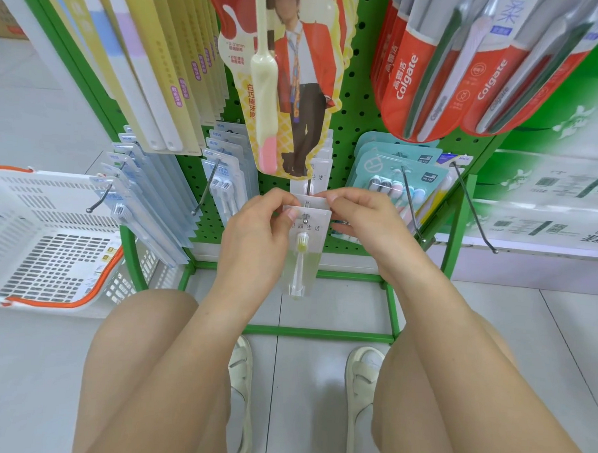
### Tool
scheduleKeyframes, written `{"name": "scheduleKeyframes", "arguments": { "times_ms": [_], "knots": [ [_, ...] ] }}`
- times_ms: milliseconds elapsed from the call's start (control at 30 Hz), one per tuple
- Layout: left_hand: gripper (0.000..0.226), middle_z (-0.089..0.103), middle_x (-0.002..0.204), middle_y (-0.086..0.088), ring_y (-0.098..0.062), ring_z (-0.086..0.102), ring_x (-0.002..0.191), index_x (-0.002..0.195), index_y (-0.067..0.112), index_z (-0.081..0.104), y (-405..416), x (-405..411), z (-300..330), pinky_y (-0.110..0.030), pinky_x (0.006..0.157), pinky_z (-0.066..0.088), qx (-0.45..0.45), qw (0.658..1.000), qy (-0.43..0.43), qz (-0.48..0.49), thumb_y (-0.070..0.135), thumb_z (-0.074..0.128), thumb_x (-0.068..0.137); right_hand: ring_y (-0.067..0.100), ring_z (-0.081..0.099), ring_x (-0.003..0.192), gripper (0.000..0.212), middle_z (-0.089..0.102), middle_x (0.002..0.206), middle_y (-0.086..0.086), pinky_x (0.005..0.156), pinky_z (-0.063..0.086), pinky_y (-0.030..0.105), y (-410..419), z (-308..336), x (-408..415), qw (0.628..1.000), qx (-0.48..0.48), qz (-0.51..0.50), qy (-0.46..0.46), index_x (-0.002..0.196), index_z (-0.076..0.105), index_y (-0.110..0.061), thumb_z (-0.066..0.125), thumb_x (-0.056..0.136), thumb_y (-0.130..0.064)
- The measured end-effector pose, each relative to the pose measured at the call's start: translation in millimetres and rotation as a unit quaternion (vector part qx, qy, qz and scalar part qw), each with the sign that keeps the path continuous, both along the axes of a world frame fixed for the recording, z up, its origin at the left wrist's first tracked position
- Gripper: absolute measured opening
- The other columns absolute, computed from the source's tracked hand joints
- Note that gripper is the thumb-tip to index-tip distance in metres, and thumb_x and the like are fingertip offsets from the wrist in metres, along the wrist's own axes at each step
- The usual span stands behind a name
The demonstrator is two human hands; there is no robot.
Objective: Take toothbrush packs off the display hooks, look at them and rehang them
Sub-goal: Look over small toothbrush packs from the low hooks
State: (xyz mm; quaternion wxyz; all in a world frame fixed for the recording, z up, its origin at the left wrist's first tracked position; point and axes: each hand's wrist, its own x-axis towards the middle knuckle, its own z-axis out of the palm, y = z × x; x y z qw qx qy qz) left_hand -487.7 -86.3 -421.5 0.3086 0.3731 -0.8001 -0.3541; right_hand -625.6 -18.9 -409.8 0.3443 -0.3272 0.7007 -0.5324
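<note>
Hands meet at the centre of a shop display, seen from above by a crouching person whose bare knees and pale sandals [360, 396] fill the lower half. The left hand [256, 231] pinches the top left corner of a clear toothbrush pack [303, 257], thumb and fingers curled on its white header card. The right hand [363, 219] pinches the card's top right corner the same way. The pack hangs at the tip of a metal display hook [306, 206], with a yellow-bristled brush head visible inside and more packs of the same kind behind it.

The hook juts from a green pegboard rack [357, 105] standing on a green tube frame. At 12 o'clock hangs a tall pack with a cream toothbrush [263, 81] and a printed figure. At 1 to 2 o'clock are red Colgate packs [410, 84]; below them, teal multi-brush packs [392, 182]. At 10 to 11 o'clock hang long yellow and white packs [154, 66], with pale blue brush-head packs [145, 185] under them. At 9 o'clock a white plastic basket [33, 242] with an orange handle sits on the floor. The floor [313, 329] is pale grey tile with thin grout lines.
</note>
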Motion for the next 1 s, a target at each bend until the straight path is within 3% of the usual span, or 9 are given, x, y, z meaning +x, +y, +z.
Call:
{"name": "scheduleKeyframes", "arguments": {
  "times_ms": [100, 167, 267, 333, 400, 467, 600, 867, 1000],
  "knots": [
    [0.011, 0.065, 0.096, 0.005, -0.010, 0.058, 0.089, 0.100, 0.022, 0.065, 0, -1, 0, -0.009, 0.073, 0.039, -0.002, 1.000, 0.000, 0.001, 0.019, 0.055, 0.098, 0.016, 0.063, 0.104, 0.022, 0.069, 0.100, -0.003, 0.098, 0.049, 0.040, -6, -1, -2, 0.994, -0.050, -0.081, 0.050, 0.092, 0.068, -0.025, 0.049, 0.098, -0.016],
    [0.011, 0.065, 0.096, 0.006, -0.010, 0.058, 0.089, 0.100, 0.022, 0.065, 1, -1, -1, -0.008, 0.073, 0.039, -0.006, 1.000, -0.001, 0.002, 0.019, 0.055, 0.098, 0.013, 0.061, 0.106, 0.021, 0.067, 0.104, -0.006, 0.099, 0.048, 0.039, -13, -3, -4, 0.986, -0.072, -0.115, 0.095, 0.105, 0.066, -0.023, 0.048, 0.098, -0.015],
    [0.010, 0.065, 0.095, 0.007, -0.009, 0.058, 0.089, 0.100, 0.022, 0.065, 0, -2, -1, -0.008, 0.072, 0.039, -0.004, 1.000, 0.001, 0.003, 0.019, 0.056, 0.098, 0.009, 0.056, 0.113, 0.031, 0.062, 0.123, -0.005, 0.099, 0.043, 0.024, -24, -5, -7, 0.981, -0.063, -0.116, 0.142, 0.128, 0.059, -0.017, 0.048, 0.098, -0.014],
    [0.010, 0.065, 0.095, 0.007, -0.010, 0.057, 0.088, 0.100, 0.022, 0.065, 0, -2, -2, -0.010, 0.072, 0.039, -0.004, 1.000, 0.000, 0.002, 0.019, 0.056, 0.098, 0.011, 0.054, 0.117, 0.035, 0.060, 0.130, -0.003, 0.099, 0.040, 0.022, -30, -6, -8, 0.979, -0.054, -0.108, 0.162, 0.132, 0.056, -0.017, 0.051, 0.097, -0.015],
    [0.010, 0.065, 0.095, 0.006, -0.010, 0.057, 0.088, 0.100, 0.021, 0.065, -1, -3, -2, -0.012, 0.072, 0.040, -0.009, 1.000, -0.001, 0.001, 0.018, 0.055, 0.098, 0.013, 0.056, 0.116, 0.032, 0.062, 0.124, -0.002, 0.101, 0.043, 0.028, -36, -9, -8, 0.983, -0.057, -0.106, 0.141, 0.126, 0.059, -0.016, 0.057, 0.095, -0.015],
    [0.010, 0.064, 0.094, 0.007, -0.009, 0.057, 0.088, 0.098, 0.021, 0.064, -1, -3, -3, -0.011, 0.072, 0.039, -0.010, 1.000, 0.003, 0.000, 0.018, 0.055, 0.098, 0.011, 0.060, 0.103, 0.024, 0.066, 0.105, -0.004, 0.095, 0.048, 0.030, -41, -12, -8, 0.982, -0.067, -0.128, 0.121, 0.114, 0.063, -0.017, 0.063, 0.091, -0.013],
    [0.009, 0.064, 0.093, 0.006, -0.009, 0.056, 0.086, 0.099, 0.019, 0.064, -1, -3, -3, -0.007, 0.071, 0.037, -0.017, 1.000, 0.001, -0.002, 0.017, 0.055, 0.097, 0.007, 0.059, 0.079, 0.009, 0.061, 0.079, -0.011, 0.077, 0.049, 0.022, -45, -14, -10, 0.978, -0.072, -0.150, 0.122, 0.094, 0.062, -0.020, 0.066, 0.088, -0.013],
    [0.009, 0.062, 0.093, 0.007, -0.008, 0.055, 0.086, 0.099, 0.021, 0.062, 0, -1, -1, -0.006, 0.070, 0.037, -0.013, 1.000, 0.001, -0.007, 0.018, 0.054, 0.098, 0.002, 0.056, 0.074, 0.006, 0.060, 0.076, -0.017, 0.066, 0.042, 0.012, -36, -11, -9, 0.965, -0.071, -0.168, 0.191, 0.087, 0.064, -0.023, 0.062, 0.092, -0.020],
    [0.010, 0.062, 0.094, 0.009, -0.009, 0.055, 0.088, 0.099, 0.020, 0.062, 1, -1, 0, -0.007, 0.069, 0.037, -0.007, 1.000, -0.002, -0.002, 0.019, 0.052, 0.099, 0.005, 0.057, 0.078, 0.006, 0.058, 0.076, -0.020, 0.068, 0.040, 0.019, -25, -8, -9, 0.959, -0.042, -0.165, 0.228, 0.087, 0.061, -0.026, 0.060, 0.092, -0.023]
  ]
}}
